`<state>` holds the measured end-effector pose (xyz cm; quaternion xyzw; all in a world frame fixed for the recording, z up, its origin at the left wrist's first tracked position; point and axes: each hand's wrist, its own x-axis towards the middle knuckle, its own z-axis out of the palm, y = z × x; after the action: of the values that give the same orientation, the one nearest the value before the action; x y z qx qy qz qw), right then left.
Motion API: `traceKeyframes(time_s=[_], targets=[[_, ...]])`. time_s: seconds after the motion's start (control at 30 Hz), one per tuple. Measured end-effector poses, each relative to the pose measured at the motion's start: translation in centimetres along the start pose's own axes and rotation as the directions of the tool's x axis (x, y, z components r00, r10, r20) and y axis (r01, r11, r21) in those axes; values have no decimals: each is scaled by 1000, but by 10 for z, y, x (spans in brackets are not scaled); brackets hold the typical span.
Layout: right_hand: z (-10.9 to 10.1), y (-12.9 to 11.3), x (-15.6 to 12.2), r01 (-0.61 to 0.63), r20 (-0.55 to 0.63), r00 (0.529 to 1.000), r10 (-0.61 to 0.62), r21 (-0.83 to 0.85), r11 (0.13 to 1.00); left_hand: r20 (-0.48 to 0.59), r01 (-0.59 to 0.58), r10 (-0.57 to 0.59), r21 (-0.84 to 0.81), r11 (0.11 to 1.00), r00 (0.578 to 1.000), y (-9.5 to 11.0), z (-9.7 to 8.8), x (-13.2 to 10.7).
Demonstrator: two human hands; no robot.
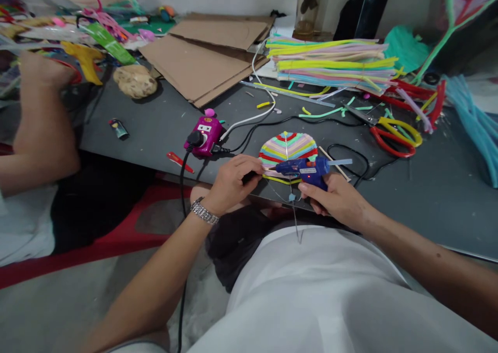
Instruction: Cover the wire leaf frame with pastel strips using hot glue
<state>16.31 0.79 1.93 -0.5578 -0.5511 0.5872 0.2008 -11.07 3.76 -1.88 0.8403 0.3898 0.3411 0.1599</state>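
My right hand (330, 194) is wrapped round the handle of a blue hot glue gun (305, 168), with a pale glue stick (340, 162) poking out of its back. The gun's nozzle points left, close to the lower left edge of a striped leaf shape made of pipe cleaners (288, 148). My left hand (239, 179) pinches that same edge, fingertips near the nozzle. A thin wire stem (295, 220) with a small blue piece hangs from the leaf past the table edge.
A purple power adapter (204, 135) with cords sits left of the leaf. Scissors (395, 132) and bundled pipe cleaners (334, 62) lie to the right and behind. Cardboard sheets (210, 62) lie at the back. A co-worker's arm (46, 114) reaches in at far left.
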Motion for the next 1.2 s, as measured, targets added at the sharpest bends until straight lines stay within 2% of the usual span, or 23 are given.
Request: traceKeyframes(time_s=[0.33, 0.87, 0.97, 1.07, 1.13, 1.2], targets=[[-5, 1, -7, 63, -84, 996, -36, 341, 938, 10, 68, -67, -119, 991, 998, 1, -2, 6], [5, 3, -4, 116, -146, 987, -62, 402, 908, -6, 175, -177, -138, 975, 984, 8, -2, 9], [2, 4, -6, 154, -187, 979, -76, 453, 878, -105, 148, -154, -56, 987, 983, 22, 1, 6], [-5, 6, -9, 192, -220, 970, -99, 454, 870, -197, 116, -94, 105, 988, 976, 44, 10, 4], [-11, 7, -12, 196, -225, 968, -109, 412, 890, -165, 97, -67, 183, 978, 984, 56, 17, 6], [-18, 9, -15, 190, -226, 968, -113, 360, 913, -74, 82, -65, 261, 962, 995, 64, 23, 12]])
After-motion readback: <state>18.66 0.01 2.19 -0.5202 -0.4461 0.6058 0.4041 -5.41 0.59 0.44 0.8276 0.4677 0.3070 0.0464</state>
